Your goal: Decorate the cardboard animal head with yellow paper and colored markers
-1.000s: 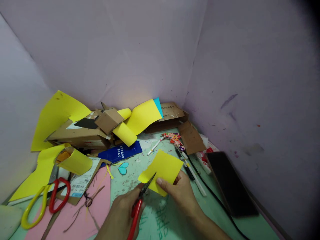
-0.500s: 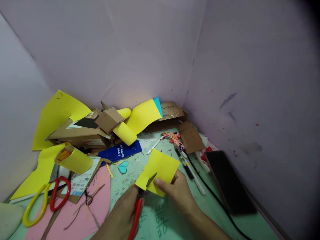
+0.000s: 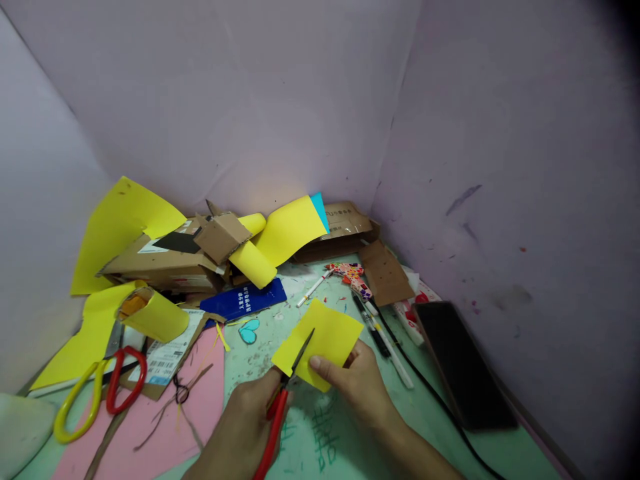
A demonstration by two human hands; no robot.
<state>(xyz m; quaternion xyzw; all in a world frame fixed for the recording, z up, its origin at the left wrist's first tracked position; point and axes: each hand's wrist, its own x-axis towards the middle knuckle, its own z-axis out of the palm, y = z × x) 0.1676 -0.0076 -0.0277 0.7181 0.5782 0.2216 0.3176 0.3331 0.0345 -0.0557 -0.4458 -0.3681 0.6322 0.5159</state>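
In the head view, the only one: gripping red-handled scissors (image 3: 276, 427) in the left hand (image 3: 245, 413), with fingers curled around the handles, and pinching a yellow paper sheet (image 3: 335, 330) in the right hand (image 3: 367, 383), with the thumb on top and fingers beneath. Held apart from each other, to either side of the sheet. Raised over the green tabletop (image 3: 360, 460), between both hands: the sheet.

Judging by the blades, partway through a cut. Entering from the near left edge of the sheet, with one blade lying over the yellow face and pointing toward its middle. Too little visible around the steel to judge the depth of the slit. Uncut beyond the blade tip, and apparently in one piece, so not yet divided.

Already rolled: a yellow paper tube (image 3: 163, 322), lying at the left. Unheld near it, partly over a pink sheet (image 3: 165, 433): a second pair of scissors (image 3: 116, 373) with one red and one yellow loop. Nearer the middle: a turquoise heart (image 3: 249, 331), cut or painted, hard to say. Behind: a cardboard box (image 3: 145, 270) and a blue printed card or box (image 3: 263, 298). At the right: a flower-patterned glue gun (image 3: 347, 270), a white pen (image 3: 397, 363) and a mobile phone (image 3: 460, 367).
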